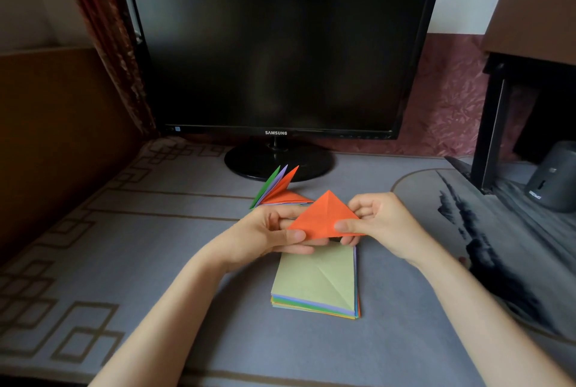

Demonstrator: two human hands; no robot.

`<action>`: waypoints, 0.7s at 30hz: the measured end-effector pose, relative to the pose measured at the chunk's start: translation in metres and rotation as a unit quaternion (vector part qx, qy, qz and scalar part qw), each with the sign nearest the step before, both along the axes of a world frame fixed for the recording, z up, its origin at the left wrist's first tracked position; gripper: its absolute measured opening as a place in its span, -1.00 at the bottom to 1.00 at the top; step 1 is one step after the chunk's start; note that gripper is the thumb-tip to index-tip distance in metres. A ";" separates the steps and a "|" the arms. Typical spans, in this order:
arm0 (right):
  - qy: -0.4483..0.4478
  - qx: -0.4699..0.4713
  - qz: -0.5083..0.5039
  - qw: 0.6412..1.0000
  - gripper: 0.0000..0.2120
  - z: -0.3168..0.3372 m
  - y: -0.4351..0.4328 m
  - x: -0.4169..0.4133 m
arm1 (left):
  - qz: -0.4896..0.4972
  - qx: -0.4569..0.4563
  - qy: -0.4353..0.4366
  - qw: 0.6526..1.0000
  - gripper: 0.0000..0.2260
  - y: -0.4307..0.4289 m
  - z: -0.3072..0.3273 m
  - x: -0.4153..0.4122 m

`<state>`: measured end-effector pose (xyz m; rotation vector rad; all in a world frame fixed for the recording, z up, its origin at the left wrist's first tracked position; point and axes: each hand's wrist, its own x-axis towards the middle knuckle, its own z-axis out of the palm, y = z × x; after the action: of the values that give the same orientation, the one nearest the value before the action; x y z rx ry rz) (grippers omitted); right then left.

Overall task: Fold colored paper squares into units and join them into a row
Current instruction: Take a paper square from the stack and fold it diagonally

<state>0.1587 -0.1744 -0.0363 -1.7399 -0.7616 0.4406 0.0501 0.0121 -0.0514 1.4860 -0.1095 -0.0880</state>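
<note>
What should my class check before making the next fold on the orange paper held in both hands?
1. Grip: left hand and right hand each pinch a side corner of the orange folded paper triangle: ok.
2. Centre crease down from its top point shows: ok.
3. Hidden back layers line up: cannot tell.
4. Stack of coloured paper squares, pale green on top, lies just below the hands: ok.
5. Finished green, purple and orange folded units lie apart from the work, near the black monitor base: ok.
</note>
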 end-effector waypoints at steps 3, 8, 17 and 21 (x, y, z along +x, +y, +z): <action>0.005 0.009 -0.002 1.000 -0.87 0.003 -0.003 -0.001 | -0.050 -0.046 -0.001 0.998 -0.58 0.008 0.000 -0.002; 0.006 0.010 -0.012 1.000 -0.89 0.000 -0.001 -0.001 | -0.043 -0.080 0.005 0.996 -0.49 0.011 -0.002 0.001; 0.019 0.023 -0.006 1.000 -0.89 -0.010 0.010 -0.008 | 0.171 0.059 -0.026 0.983 -0.72 -0.006 -0.001 0.006; 0.022 0.009 0.011 1.000 -0.85 -0.010 0.011 -0.011 | 0.195 0.056 -0.042 0.978 -0.76 -0.002 -0.003 0.007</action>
<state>0.1478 -0.1636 -0.0468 -1.7009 -0.7516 0.4830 0.0576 0.0100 -0.0549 1.5991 0.1213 0.2900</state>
